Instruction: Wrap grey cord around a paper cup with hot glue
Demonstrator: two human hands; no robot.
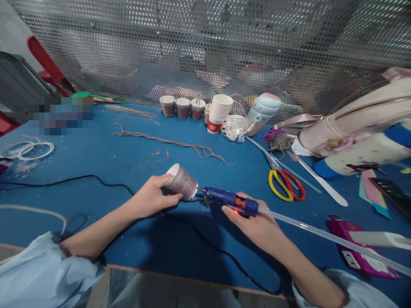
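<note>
Far left: coil of white cord lying flat on the blue counter. A black cable runs across the counter and passes under my forearms.

Left hand: fingers curled round a cup wrapped in grey string. The cup is held on its side just above the counter, centre of view, with its wider end pointing right.

Behind it, a loose bundle of grey string lies stretched out on the counter. Further back by the perforated metal screen stand three wrapped cups in a row. Just to their right is a stack of plain paper cups.

Glue gun: blue, with a red glow at the grip and its nozzle pointing left at the wider end of the cup. The tip looks to be touching that end, but the view is too small to be sure.

Right hand: closed round the glue gun from below, thumb on the near side. A clear glue stick sticks out of the back of the gun and runs off to the lower right.

Right of that: scissors with one yellow and one red handle, flat on the counter. A pale bottle leans near the cup stack. A pink bag is at the right edge and a purple case at the lower right.
</note>
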